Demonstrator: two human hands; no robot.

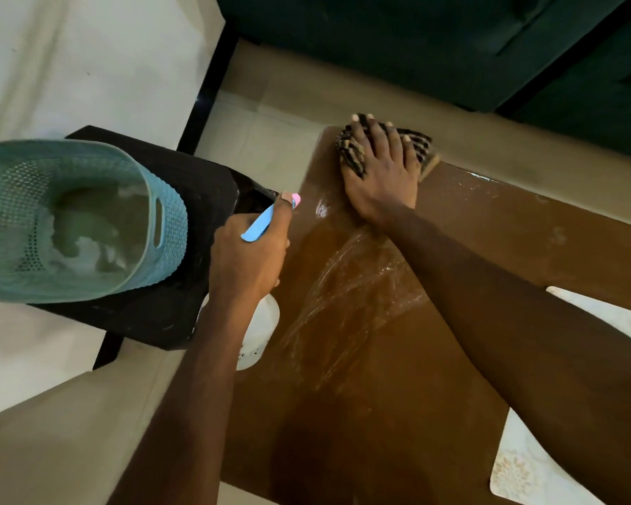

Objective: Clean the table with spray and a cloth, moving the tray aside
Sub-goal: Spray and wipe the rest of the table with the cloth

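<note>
The brown table [343,359] fills the lower middle, with wet streaks across its top. My right hand [379,176] lies flat on a striped black-and-tan cloth [421,145] at the table's far corner. My left hand [248,256] grips a white spray bottle [259,333] with a blue trigger and pink nozzle, held over the table's left edge. A white patterned tray [525,479] lies at the lower right, partly hidden by my right forearm.
A teal perforated basket [88,220] sits on a black stool [197,198] just left of the table. A dark green sofa [416,49] stands beyond the table's far edge. Pale tiled floor [88,67] lies to the left.
</note>
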